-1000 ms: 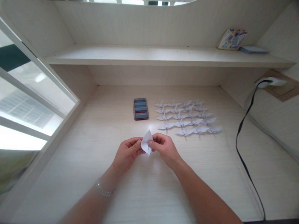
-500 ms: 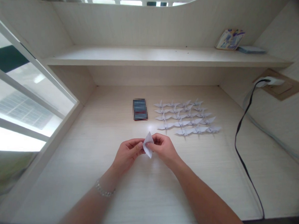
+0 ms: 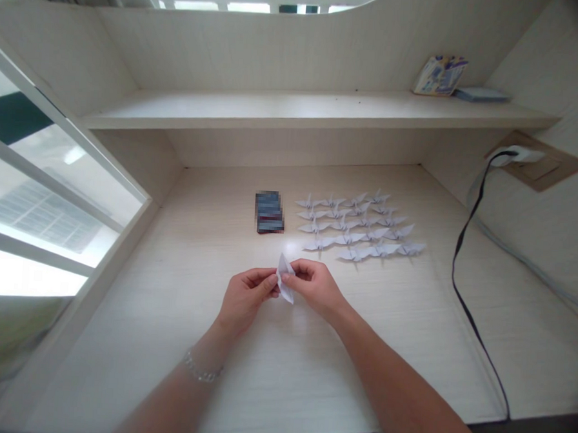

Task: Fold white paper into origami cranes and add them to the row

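Note:
A small folded white paper [image 3: 285,282], pointed at top and bottom, is held upright between my two hands over the desk. My left hand [image 3: 246,298] pinches its left edge between thumb and fingers. On the other side, my right hand [image 3: 317,288] grips it with the thumb pressed on its face and the fingers behind. Some of the fingertips are hidden by the paper. Beyond my hands, several white paper cranes [image 3: 361,223] stand in rows on the desk.
A dark blurred rectangular object [image 3: 270,213] lies left of the cranes. A black cable [image 3: 456,264] runs from the wall socket [image 3: 538,162] down across the desk's right side. On the shelf [image 3: 256,105] are a colourful box [image 3: 439,76] and a flat bluish item [image 3: 482,95].
The folded paper has turned slightly, its top tip leaning a bit more to the left. Both hands keep their pinch on it. The whole view has shifted a little.

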Motion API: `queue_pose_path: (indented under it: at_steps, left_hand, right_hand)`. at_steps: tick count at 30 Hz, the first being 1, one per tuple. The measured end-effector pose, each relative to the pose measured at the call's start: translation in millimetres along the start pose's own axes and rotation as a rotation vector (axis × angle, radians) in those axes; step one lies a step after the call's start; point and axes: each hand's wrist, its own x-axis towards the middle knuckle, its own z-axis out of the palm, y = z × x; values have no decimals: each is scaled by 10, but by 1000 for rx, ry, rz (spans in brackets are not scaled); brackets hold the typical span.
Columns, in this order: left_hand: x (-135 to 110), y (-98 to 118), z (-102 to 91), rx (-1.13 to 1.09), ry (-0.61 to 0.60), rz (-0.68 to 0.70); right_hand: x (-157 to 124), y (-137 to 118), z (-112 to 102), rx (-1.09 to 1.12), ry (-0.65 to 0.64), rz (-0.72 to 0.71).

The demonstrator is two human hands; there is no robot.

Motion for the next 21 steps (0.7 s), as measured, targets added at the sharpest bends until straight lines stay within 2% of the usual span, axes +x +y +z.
queue_pose_path:
  at_steps: [4,13,21]
  left_hand:
    - [-4,10,-1,19,36,13]
    - [-17,-11,12,-6,19,9]
    - [-3,15,-14,21,57,10]
  right_hand:
    - [7,-15,-43,82,-81,1]
    - [15,20,-13,62,-55,24]
    - [18,-6,-35,122,-189,3]
